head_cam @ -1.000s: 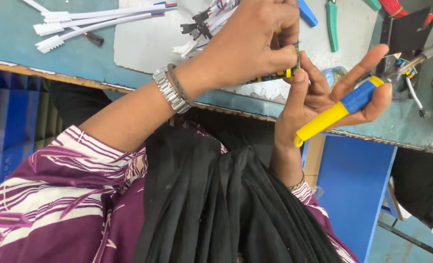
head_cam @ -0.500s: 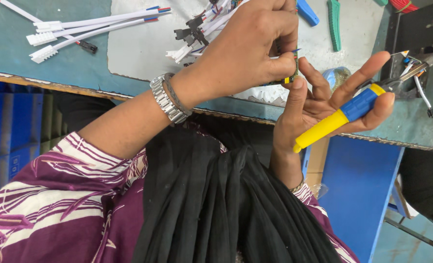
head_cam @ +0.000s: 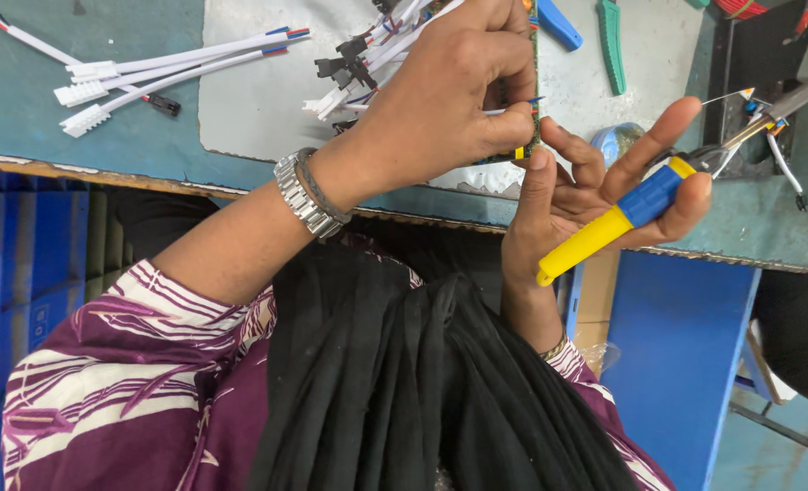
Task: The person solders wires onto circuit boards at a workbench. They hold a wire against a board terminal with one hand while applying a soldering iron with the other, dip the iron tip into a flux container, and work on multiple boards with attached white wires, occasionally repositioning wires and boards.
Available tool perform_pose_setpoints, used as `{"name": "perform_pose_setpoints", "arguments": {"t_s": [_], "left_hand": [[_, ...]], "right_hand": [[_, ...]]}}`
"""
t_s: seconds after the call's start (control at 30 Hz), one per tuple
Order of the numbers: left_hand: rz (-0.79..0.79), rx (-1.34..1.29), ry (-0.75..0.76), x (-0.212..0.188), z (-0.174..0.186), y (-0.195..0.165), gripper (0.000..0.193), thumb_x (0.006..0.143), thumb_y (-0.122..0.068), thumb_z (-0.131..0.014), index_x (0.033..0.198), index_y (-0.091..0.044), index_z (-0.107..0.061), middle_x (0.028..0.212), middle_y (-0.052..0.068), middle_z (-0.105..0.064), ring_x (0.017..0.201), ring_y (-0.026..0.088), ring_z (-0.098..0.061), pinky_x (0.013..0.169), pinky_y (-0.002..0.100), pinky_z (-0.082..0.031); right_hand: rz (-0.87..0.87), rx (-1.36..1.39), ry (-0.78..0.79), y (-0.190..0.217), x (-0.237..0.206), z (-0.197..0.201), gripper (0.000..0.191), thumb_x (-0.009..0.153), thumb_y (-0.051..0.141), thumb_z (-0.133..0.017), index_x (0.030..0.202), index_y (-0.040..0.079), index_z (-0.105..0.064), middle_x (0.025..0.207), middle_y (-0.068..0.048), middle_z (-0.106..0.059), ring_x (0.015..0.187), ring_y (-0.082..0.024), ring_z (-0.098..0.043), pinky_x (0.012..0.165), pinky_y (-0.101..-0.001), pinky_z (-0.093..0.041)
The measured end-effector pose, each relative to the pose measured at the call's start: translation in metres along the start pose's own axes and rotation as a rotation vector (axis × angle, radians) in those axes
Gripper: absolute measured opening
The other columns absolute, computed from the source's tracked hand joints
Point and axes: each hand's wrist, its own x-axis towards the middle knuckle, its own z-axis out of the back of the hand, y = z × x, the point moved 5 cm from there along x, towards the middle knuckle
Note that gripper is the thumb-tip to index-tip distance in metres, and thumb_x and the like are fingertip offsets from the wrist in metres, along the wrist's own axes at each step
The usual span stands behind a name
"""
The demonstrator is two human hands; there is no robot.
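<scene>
Workbench teal, strewn with white cables; left hand fingers pinching circuit strip, right hand gripping soldering iron.

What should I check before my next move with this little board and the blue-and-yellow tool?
1. Left hand pinches the narrow board: ok.
2. Right hand grips the blue-and-yellow tool: ok.
3. Its tip points away from both hands: ok.
4. Thin wire seated on the board: cannot tell, the left hand hides it.
5. White cables lie on the table, apart from both hands: ok.
</scene>
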Motion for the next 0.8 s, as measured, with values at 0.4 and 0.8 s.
{"name": "perform_pose_setpoints", "arguments": {"t_s": [0.4, 0.8], "left_hand": [[-0.013, -0.036, 0.043, 0.001, 0.008, -0.002, 0.016, 0.085, -0.005, -0.075, 0.082, 0.004, -0.061, 0.103, 0.009, -0.051, 0.093, 0.019, -0.06, 0.076, 0.03, -0.054], [-0.136, 0.01, 0.172, 0.009, 0.025, -0.01, 0.018, 0.089, -0.007, -0.074, 0.084, 0.002, -0.059, 0.123, 0.011, -0.062, 0.085, 0.019, -0.064, 0.074, 0.032, -0.053]], "right_hand": [[0.044, 0.067, -0.015, -0.004, 0.001, -0.006, 0.098, 0.112, -0.022, -0.065, 0.156, 0.042, -0.005, 0.171, -0.009, -0.007, 0.111, -0.025, -0.072, 0.099, -0.0332, -0.066], [0.027, 0.022, -0.001, 0.001, 0.0, -0.013, 0.095, 0.114, -0.018, -0.066, 0.154, 0.042, -0.004, 0.171, -0.01, -0.005, 0.112, -0.022, -0.071, 0.1, -0.033, -0.067]]}}
